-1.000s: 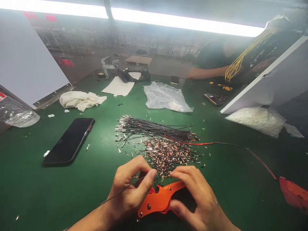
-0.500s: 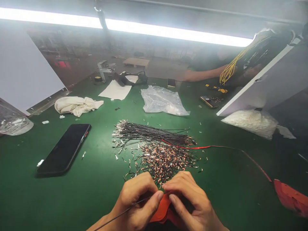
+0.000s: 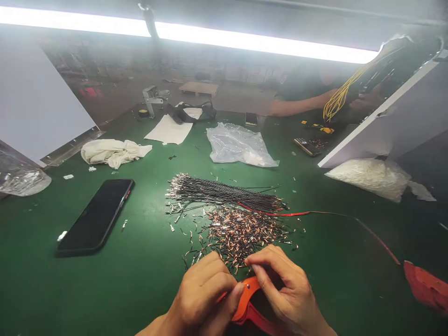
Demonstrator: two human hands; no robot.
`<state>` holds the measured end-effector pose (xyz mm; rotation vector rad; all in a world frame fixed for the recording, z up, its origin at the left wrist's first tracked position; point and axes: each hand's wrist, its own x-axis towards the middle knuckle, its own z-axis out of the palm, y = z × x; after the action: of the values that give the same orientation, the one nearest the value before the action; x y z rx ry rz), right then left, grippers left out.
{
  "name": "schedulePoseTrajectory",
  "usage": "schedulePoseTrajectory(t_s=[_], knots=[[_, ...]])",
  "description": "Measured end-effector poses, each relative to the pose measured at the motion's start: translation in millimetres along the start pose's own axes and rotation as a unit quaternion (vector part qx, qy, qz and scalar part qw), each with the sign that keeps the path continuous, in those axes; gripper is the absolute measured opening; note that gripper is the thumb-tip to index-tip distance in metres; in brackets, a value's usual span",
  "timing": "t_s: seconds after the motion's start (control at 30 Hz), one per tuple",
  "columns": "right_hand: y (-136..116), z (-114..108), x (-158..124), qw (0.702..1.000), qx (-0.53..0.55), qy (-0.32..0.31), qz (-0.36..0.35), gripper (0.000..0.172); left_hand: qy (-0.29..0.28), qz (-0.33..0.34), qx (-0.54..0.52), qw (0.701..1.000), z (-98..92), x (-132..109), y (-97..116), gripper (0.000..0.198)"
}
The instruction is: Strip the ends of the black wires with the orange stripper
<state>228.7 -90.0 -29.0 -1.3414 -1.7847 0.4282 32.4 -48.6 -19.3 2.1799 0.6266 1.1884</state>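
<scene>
My left hand (image 3: 206,291) is closed at the bottom middle, thumb pressed to the curled fingers; what it grips is hidden. Against its thumb is an orange tool (image 3: 249,294) with a rivet and a curved red lower part; its jaws are out of sight. Just to the right, my right hand (image 3: 285,284) has thumb and forefinger pinched together above the tool, and anything between them is too small to make out. Beyond my fingertips lies a heap of short wire offcuts (image 3: 241,233) with coppery ends. Behind it is a bundle of black wires (image 3: 224,192) with metal terminals at the left.
A phone (image 3: 96,217) lies at left, near a crumpled white cloth (image 3: 115,152). A clear plastic bag (image 3: 241,144) is farther back. A red strip (image 3: 294,214) runs right towards a red object (image 3: 425,287). Across the table, another person's arm (image 3: 301,103) is near yellow wires (image 3: 339,95).
The dark wire that ran through my left hand is out of sight. My left hand has turned over and closed further; the hands have separated slightly, showing more of the orange tool.
</scene>
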Motion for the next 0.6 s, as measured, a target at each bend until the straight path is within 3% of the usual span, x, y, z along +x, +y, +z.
schedulePoseTrajectory(t_s=[0.2, 0.43, 0.6], knots=[[3, -2, 1, 0.998, -0.049, 0.031, -0.013, 0.020, 0.074, -0.113, 0.001, 0.991, -9.8, 8, -5, 0.025], [9, -6, 2, 0.993, -0.109, 0.052, 0.003, 0.015, 0.077, -0.113, 0.026, 0.990, -12.9, 10, -12, 0.021], [6, -8, 6, 0.993, -0.114, -0.004, -0.021, 0.012, 0.096, -0.108, 0.068, 0.987, -14.6, 9, -18, 0.019]])
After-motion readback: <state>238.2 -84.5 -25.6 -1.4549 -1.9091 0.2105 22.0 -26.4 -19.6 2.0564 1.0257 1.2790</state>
